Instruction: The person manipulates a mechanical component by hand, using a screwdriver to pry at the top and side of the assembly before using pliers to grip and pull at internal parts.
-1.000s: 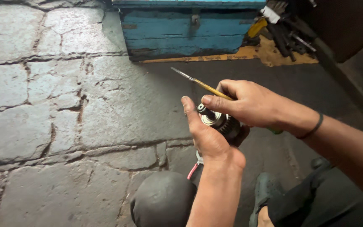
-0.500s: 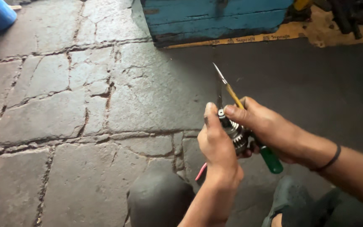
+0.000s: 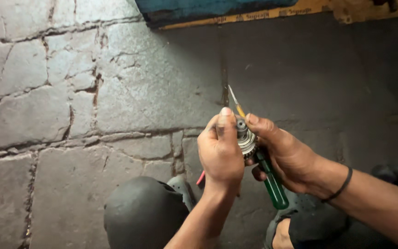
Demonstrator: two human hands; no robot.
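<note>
Your left hand (image 3: 221, 154) hides most of the gear part (image 3: 244, 138), so you can't tell its lower shape. Beside the part, your right hand (image 3: 287, 154) covers the screwdriver (image 3: 269, 180) mid-shaft.

head view, steeply downward, close above floor (image 3: 47, 92)

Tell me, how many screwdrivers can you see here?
1. A green-handled screwdriver lies in the right hand, its tip pointing up past the small metal gear part that the left hand holds. Others may lie out of view.
</note>
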